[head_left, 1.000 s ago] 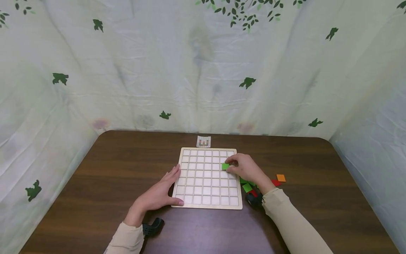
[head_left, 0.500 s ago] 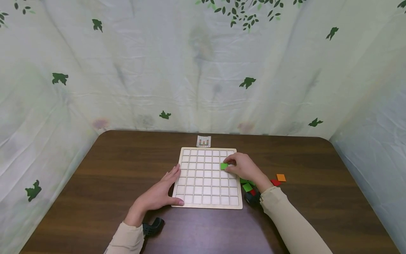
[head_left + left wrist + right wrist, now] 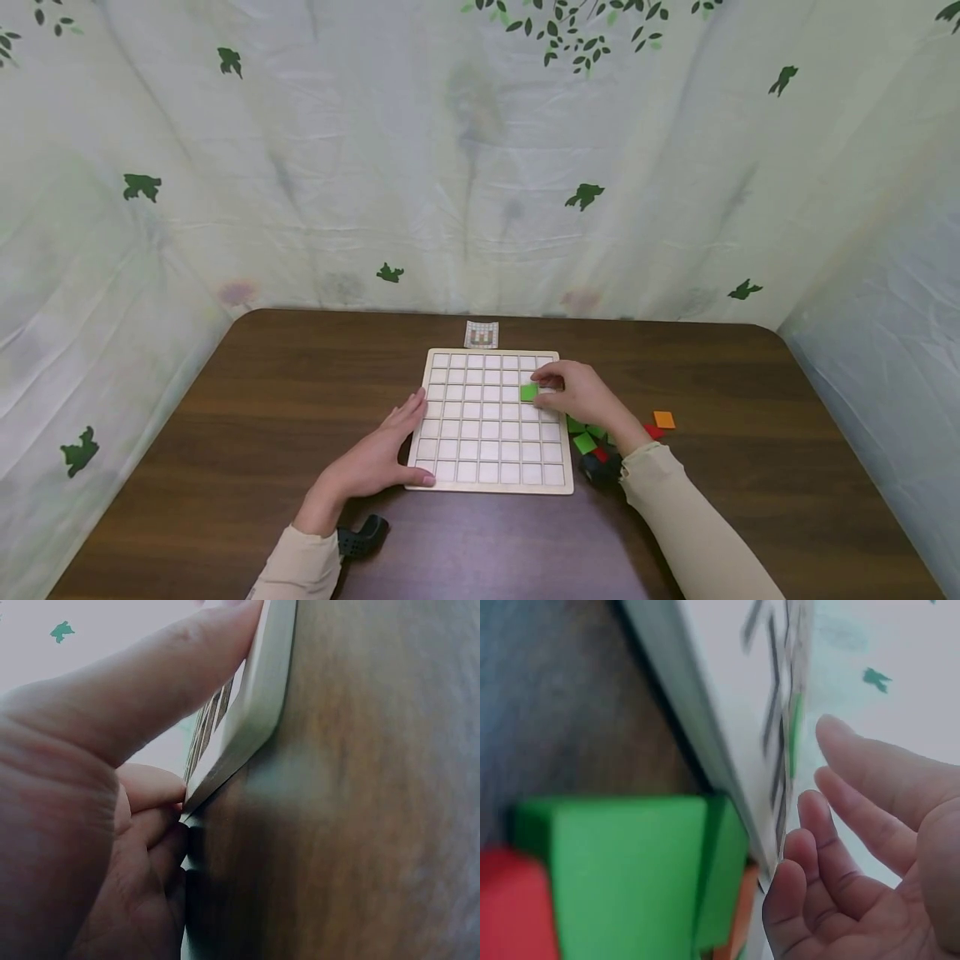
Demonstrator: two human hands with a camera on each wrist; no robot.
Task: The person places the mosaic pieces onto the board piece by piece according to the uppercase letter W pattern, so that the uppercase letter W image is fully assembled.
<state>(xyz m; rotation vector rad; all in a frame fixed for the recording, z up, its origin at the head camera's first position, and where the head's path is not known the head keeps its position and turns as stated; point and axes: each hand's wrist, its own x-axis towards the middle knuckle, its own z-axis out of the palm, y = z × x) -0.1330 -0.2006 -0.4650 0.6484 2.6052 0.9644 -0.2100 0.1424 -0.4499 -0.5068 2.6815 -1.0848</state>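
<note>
A square wooden grid board [image 3: 491, 490] with white cells lies on the table. On one of its cells toward the right rests a green square tile [image 3: 528, 392]. My right hand [image 3: 588, 396] is just right of that tile; in the right wrist view, the thumb [image 3: 855, 750] and fingers stand apart from the tile, holding nothing. The left hand [image 3: 378, 454] steadies the board, its straight fingers along the left edge and its thumb on the near left corner. From the left wrist, the thumb [image 3: 172, 671] shows lying on the board's rim.
Several green tiles [image 3: 584, 443] and red tiles lie right of the board, partly under my right wrist. An orange tile [image 3: 663, 420] sits farther right. A small printed pattern card [image 3: 482, 335] lies behind the board. Curtains with leaf prints hang behind the table [image 3: 300, 367].
The green tile has shifted slightly left into its cell. My right hand has let go of it and drawn back a little to the right. The left hand has stayed put.
</note>
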